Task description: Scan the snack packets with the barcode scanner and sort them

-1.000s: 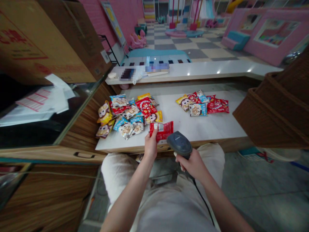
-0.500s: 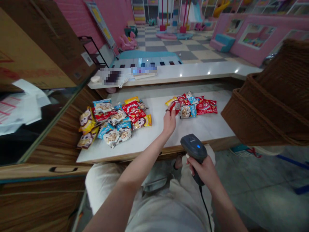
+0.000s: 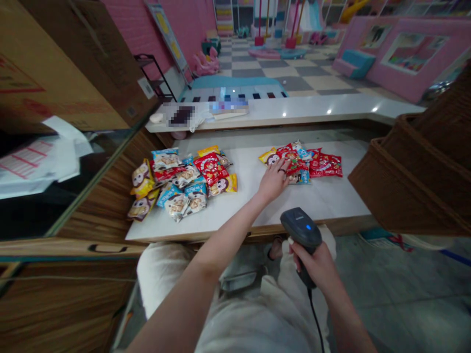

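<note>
My left hand [image 3: 274, 180] lies with its fingers stretched out over the smaller heap of snack packets on the right of the desk. Its fingertips touch a red snack packet [image 3: 293, 162] on top. Under and around that are a blue-and-white packet [image 3: 302, 177], a yellow packet [image 3: 268, 155] and more red packets [image 3: 327, 165]. My right hand [image 3: 319, 262] is wrapped round the handle of a dark barcode scanner [image 3: 300, 228], whose blue light is lit, over my lap. A larger heap of red, blue and yellow packets [image 3: 209, 169] spreads across the desk's left side.
The white desk [image 3: 246, 208] has a raised counter [image 3: 309, 112] behind it. A brown woven basket [image 3: 408, 181] juts in at the right. At the left stand cardboard boxes [image 3: 84, 63] and papers [image 3: 40, 159]. The scanner's cord [image 3: 315, 314] hangs down by my leg.
My left hand has moved right, its fingers have spread, and the red packet it held now rests on the right heap. The scanner stays in my right hand. The view has shifted slightly.
</note>
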Demonstrator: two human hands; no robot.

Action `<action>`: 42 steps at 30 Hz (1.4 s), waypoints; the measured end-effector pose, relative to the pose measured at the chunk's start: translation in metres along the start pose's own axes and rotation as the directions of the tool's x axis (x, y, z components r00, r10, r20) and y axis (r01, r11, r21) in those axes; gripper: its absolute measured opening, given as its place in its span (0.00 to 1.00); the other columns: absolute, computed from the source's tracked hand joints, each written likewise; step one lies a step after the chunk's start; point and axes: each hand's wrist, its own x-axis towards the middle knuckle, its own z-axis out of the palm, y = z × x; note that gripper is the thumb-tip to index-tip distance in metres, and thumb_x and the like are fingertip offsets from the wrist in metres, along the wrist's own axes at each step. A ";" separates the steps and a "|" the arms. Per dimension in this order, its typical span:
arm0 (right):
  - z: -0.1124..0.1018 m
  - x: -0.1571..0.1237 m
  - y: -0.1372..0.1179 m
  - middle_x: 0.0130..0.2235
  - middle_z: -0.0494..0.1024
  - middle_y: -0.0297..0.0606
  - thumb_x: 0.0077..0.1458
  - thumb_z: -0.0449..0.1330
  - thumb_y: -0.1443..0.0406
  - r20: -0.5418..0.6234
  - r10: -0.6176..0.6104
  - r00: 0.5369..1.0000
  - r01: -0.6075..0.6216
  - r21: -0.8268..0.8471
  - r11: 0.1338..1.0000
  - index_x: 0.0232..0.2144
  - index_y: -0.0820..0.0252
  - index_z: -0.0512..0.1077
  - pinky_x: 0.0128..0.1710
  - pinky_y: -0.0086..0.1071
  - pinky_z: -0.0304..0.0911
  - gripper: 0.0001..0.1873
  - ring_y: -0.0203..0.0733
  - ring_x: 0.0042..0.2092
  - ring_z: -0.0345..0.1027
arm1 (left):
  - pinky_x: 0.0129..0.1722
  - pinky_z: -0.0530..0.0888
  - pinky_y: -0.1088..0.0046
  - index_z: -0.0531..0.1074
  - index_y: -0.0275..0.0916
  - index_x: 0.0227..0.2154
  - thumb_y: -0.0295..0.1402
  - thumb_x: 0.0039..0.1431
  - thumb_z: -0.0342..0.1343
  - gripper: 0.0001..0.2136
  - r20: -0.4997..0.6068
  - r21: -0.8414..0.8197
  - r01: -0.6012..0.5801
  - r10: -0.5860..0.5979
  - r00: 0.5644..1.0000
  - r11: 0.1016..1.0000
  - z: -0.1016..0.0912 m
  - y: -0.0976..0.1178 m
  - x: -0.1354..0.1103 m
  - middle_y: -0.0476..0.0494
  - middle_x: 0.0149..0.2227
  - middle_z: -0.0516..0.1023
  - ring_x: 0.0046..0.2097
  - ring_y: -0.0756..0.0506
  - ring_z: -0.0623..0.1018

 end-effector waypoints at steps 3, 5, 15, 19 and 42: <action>0.010 0.000 0.000 0.14 0.72 0.35 0.53 0.67 0.51 0.025 0.005 1.000 -0.005 0.004 1.000 0.19 0.57 0.75 0.19 0.31 0.61 0.19 0.39 0.16 0.64 | 0.78 0.50 0.45 0.65 0.39 0.72 0.30 0.66 0.55 0.31 -0.084 -0.077 0.059 -0.065 0.994 0.995 -0.030 -0.025 -0.048 0.30 0.77 0.61 0.78 0.34 0.58; 0.017 0.000 0.000 0.14 0.72 0.35 0.52 0.67 0.52 0.041 0.011 0.999 -0.012 0.013 1.000 0.20 0.57 0.76 0.19 0.32 0.61 0.18 0.39 0.16 0.64 | 0.78 0.48 0.43 0.68 0.42 0.70 0.28 0.64 0.58 0.30 -0.137 -0.097 0.129 -0.141 0.980 0.987 -0.048 -0.045 -0.080 0.32 0.76 0.62 0.78 0.33 0.59; 0.035 -0.003 -0.016 0.15 0.72 0.34 0.53 0.68 0.53 0.099 -0.005 0.995 0.002 0.037 0.999 0.21 0.58 0.75 0.19 0.30 0.62 0.17 0.38 0.16 0.65 | 0.78 0.45 0.44 0.80 0.42 0.58 0.30 0.59 0.62 0.23 -0.265 -0.135 0.311 -0.337 0.903 0.941 -0.081 -0.105 -0.135 0.32 0.71 0.71 0.77 0.31 0.62; 0.033 -0.004 -0.016 0.14 0.72 0.33 0.54 0.67 0.54 0.134 -0.019 0.991 0.015 0.031 0.999 0.23 0.59 0.76 0.19 0.30 0.62 0.16 0.38 0.16 0.65 | 0.78 0.46 0.45 0.82 0.44 0.52 0.33 0.60 0.63 0.17 -0.308 -0.268 0.278 -0.355 0.882 0.922 -0.089 -0.095 -0.133 0.34 0.66 0.78 0.75 0.32 0.66; 0.065 -0.007 -0.012 0.13 0.70 0.30 0.53 0.66 0.55 0.190 0.010 0.982 -0.001 -0.046 0.999 0.23 0.56 0.73 0.19 0.28 0.61 0.14 0.37 0.15 0.64 | 0.66 0.76 0.50 0.78 0.34 0.52 0.44 0.75 0.55 0.17 0.271 -0.952 0.058 -0.741 0.614 -0.300 -0.049 -0.057 -0.166 0.32 0.53 0.86 0.62 0.34 0.82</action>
